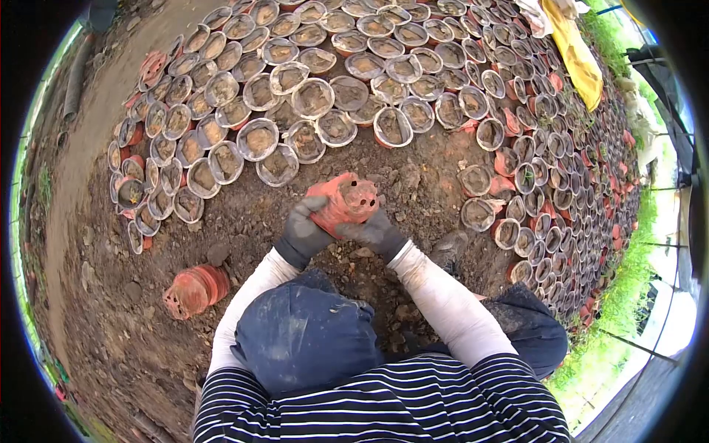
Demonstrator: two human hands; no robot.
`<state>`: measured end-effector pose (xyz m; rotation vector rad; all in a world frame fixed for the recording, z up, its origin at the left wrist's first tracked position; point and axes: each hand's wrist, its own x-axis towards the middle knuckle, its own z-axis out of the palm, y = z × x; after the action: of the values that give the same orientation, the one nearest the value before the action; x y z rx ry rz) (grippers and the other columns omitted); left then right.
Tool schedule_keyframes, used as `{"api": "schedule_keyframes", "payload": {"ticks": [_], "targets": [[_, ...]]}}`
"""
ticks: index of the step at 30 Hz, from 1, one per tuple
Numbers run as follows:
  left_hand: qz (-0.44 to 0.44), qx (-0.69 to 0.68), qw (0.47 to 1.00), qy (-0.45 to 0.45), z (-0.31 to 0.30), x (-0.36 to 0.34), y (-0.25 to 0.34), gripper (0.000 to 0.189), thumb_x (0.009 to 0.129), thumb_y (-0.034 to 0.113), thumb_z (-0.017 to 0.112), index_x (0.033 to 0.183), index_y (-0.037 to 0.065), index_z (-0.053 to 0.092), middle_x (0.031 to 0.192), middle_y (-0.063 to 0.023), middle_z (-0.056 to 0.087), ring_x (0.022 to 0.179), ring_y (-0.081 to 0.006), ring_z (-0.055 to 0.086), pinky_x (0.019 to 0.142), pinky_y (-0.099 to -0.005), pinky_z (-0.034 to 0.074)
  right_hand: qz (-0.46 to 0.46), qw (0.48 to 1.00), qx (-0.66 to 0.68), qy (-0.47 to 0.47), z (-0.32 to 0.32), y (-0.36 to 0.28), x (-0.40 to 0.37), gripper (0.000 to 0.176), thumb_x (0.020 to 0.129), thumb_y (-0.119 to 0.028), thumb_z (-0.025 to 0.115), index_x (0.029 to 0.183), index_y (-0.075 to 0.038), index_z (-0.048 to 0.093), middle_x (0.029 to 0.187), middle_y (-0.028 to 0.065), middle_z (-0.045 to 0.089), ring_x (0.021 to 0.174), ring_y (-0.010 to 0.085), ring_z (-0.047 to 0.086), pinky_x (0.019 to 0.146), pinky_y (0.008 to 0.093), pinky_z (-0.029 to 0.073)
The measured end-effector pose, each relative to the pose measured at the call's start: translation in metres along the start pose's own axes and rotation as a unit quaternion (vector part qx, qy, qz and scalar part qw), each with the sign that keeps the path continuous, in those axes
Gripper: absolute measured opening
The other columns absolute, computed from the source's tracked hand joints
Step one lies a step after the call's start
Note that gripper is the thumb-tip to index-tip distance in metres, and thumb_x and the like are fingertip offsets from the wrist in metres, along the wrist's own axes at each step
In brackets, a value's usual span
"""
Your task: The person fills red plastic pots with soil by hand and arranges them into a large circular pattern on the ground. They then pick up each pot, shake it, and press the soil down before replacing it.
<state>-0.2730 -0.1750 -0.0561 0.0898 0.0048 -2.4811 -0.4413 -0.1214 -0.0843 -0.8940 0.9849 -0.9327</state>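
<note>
In front of my knees, I hold a red plastic nursery pot between both gloved hands. Its base, with dark drainage holes, faces up and to the right. My left hand is wrapped round its left side. My right hand grips it from the lower right, with some fingers hidden behind it. A stack of red nursery pots, ribbed by what look like nested rims, lies on its side on the soil to the left of my left forearm.
Many soil-filled pots stand packed in rows ahead and along the right. Bare, clumpy soil lies around me. A dirt path runs along the left. A yellow sack lies over pots at the upper right; grass borders the right.
</note>
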Motion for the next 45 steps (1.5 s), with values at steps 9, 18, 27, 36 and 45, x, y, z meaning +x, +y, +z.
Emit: {"api": "schedule_keyframes", "payload": {"ticks": [9,18,27,36,45], "targets": [[0.033,0.441,0.894,0.07,0.021,-0.001,0.008,0.043,0.103,0.023,0.035,0.137,-0.002,0.038,0.135,-0.0144,0.049,0.122,-0.0233,0.05,0.106,-0.0364,0.039,-0.081,0.957,-0.265,-0.084,-0.035,-0.014,0.02,0.08,0.066,-0.037,0.083,0.131,-0.009,0.047,0.134,0.0122,0.049,0.123,0.0266,0.047,0.107,0.042,0.035],[0.121,0.604,0.775,0.144,-0.054,-0.013,0.025,0.043,0.101,0.022,0.038,0.139,0.001,0.037,0.136,-0.0143,0.047,0.121,-0.0265,0.051,0.107,-0.0404,0.04,-0.029,0.664,-0.721,0.195,-0.153,-0.034,0.083,0.031,0.083,-0.027,0.065,0.106,-0.007,0.062,0.107,0.0117,0.062,0.102,0.0277,0.057,0.087,0.0398,0.045],[-0.015,0.84,0.477,0.259,-0.035,-0.019,0.023,0.042,0.095,0.019,0.036,0.132,0.004,0.05,0.113,-0.0217,0.063,0.105,-0.0293,0.062,0.087,-0.0365,0.047,0.056,0.986,-0.122,0.097,-0.056,-0.069,0.017,0.033,0.095,-0.026,0.052,0.113,0.0,0.058,0.1,0.0047,0.062,0.091,0.0124,0.057,0.08,0.0284,0.048],[0.05,0.824,0.548,0.138,-0.018,-0.021,0.009,0.042,0.09,0.022,0.052,0.128,0.004,0.055,0.114,-0.0179,0.065,0.105,-0.0283,0.063,0.091,-0.0366,0.046,0.051,0.944,0.075,0.316,-0.019,-0.028,-0.004,0.036,0.094,-0.026,0.054,0.123,-0.005,0.054,0.119,0.0177,0.058,0.115,0.0282,0.052,0.1,0.0384,0.041],[0.027,0.839,0.532,0.107,-0.016,-0.022,0.003,0.043,0.092,0.014,0.045,0.133,0.003,0.048,0.12,-0.0203,0.06,0.112,-0.0313,0.059,0.096,-0.0358,0.045,-0.091,0.901,-0.358,0.227,-0.013,-0.033,-0.004,0.044,0.077,-0.031,0.072,0.11,-0.005,0.061,0.113,0.0162,0.058,0.103,0.0304,0.057,0.088,0.0393,0.046]]}}
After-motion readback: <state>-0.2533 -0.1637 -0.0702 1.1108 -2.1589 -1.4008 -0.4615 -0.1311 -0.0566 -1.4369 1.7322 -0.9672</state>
